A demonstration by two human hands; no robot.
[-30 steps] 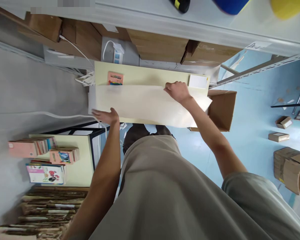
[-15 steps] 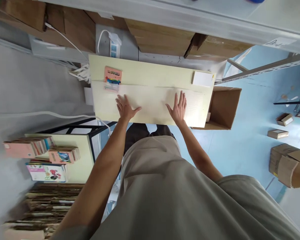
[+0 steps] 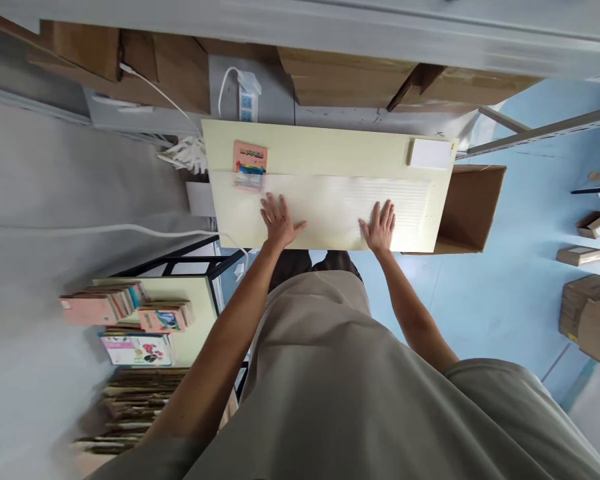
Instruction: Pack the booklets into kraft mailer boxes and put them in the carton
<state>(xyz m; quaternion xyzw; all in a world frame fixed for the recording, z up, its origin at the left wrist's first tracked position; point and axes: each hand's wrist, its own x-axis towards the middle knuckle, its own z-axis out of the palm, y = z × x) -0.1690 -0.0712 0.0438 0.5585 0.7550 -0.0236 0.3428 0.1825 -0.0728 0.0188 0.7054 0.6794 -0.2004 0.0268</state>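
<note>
A clear plastic sheet (image 3: 325, 200) lies along the near half of a pale yellow tabletop (image 3: 320, 147). My left hand (image 3: 281, 227) rests on the sheet with fingers spread, just below a pink book (image 3: 251, 157) whose lower part is under the film. Further right, my right hand (image 3: 379, 230) lies flat on the same sheet near the table's front edge, fingers extended and thumb out. Faint ribbed reflections show on the film beside it. Neither hand grips anything. A small white box (image 3: 431, 153) sits at the far right corner, beyond the sheet.
Behind the table are cardboard boxes (image 3: 350, 77) and a white power strip (image 3: 247, 103). An open carton (image 3: 470, 210) stands at the right end. To the left, a side table carries stacked books (image 3: 165, 319), with a white cable (image 3: 130, 229) running toward it.
The view has shifted, so the table appears further right. My right hand has drawn back toward the table's near edge; the left stays in about the same place on the sheet.
</note>
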